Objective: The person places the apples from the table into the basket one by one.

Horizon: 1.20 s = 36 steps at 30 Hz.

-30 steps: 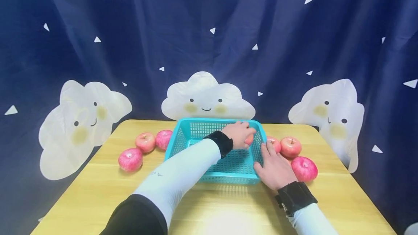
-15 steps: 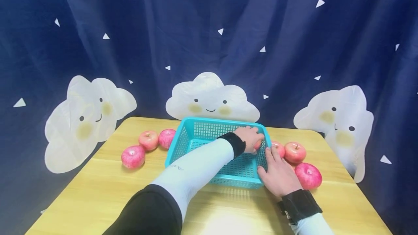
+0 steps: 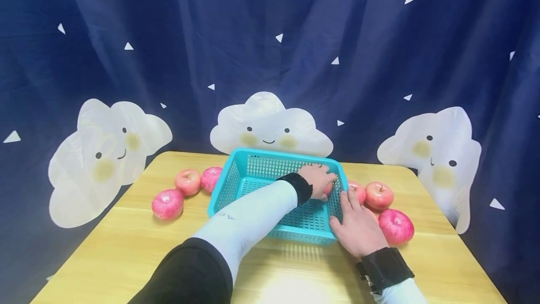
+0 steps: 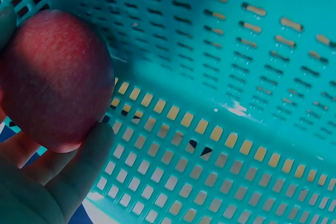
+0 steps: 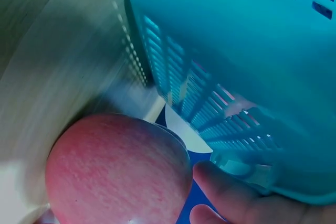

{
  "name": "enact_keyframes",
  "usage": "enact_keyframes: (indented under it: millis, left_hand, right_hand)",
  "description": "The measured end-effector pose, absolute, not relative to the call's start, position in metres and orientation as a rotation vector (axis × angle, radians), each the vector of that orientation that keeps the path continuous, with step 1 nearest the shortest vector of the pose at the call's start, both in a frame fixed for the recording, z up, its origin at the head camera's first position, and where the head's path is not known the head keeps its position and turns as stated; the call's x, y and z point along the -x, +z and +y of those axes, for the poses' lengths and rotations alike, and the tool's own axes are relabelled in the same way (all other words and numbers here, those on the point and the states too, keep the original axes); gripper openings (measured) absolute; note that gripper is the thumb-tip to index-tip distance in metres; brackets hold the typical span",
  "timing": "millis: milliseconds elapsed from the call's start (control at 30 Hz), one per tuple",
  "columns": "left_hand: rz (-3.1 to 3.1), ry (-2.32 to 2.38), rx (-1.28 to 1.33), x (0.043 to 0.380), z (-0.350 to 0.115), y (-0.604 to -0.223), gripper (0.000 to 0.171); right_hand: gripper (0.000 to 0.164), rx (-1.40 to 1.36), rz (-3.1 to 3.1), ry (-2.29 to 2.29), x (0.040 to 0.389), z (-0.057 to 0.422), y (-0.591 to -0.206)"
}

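Inside the teal plastic basket [image 3: 291,155], my left hand [image 3: 315,179] holds a red apple [image 4: 58,77] close to the right wall. Fingers curl round its underside in the left wrist view, and part of the thumb shows at the left edge. My right hand [image 3: 360,229] rests against the basket's right rim with its fingers extended. Beside it, outside the basket, lies a pinkish-red apple [image 5: 118,171], largely covered by the hand in the head view. My left forearm hides part of the basket floor.
More apples lie right of the basket, including a pale red apple [image 3: 379,195] and a deep pink apple [image 3: 396,227]. To the left sit a pink apple [image 3: 168,204], a paler apple [image 3: 188,182] and another pink apple [image 3: 211,179]. A dark blue curtain [image 3: 270,60] hangs behind the wooden table [image 3: 126,257].
My left hand has moved the apple slightly right and nearer, towards the basket's right wall. My right hand stays at the rim. The head view has shifted a little.
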<state>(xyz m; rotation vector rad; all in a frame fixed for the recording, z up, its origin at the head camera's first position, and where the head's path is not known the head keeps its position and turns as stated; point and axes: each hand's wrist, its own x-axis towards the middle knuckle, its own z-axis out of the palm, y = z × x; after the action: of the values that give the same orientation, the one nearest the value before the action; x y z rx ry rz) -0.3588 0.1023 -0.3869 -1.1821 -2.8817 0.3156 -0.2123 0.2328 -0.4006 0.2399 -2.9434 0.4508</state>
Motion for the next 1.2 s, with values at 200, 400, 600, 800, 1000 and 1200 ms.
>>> enact_keyframes:
  millis: [200, 400, 600, 800, 1000, 1200]
  left_hand:
    - [-2.881, 0.328, 1.157, 0.364, 0.098, -0.395, 0.067]
    - [-2.851, 0.337, 1.132, 0.367, 0.096, -0.401, 0.069]
    - [-2.818, 0.318, 1.147, 0.355, 0.088, -0.396, 0.067]
    - [-2.848, 0.277, 1.164, 0.36, 0.086, -0.404, 0.069]
    - [-2.851, 0.206, 1.204, 0.361, 0.079, -0.4, 0.07]
    - [-2.832, 0.207, 1.236, 0.355, 0.062, -0.395, 0.066]
  right_hand:
    - [0.076, -0.239, -2.962, 0.454, 0.213, 0.228, -0.398]
    - [0.079, -0.238, -2.959, 0.44, 0.214, 0.224, -0.396]
    - [0.079, -0.236, -2.966, 0.439, 0.214, 0.221, -0.397]
    - [0.079, -0.222, -2.98, 0.425, 0.213, 0.22, -0.399]
    - [0.078, -0.209, -2.977, 0.413, 0.213, 0.222, -0.398]
    - [0.077, -0.221, -2.963, 0.411, 0.212, 0.223, -0.398]
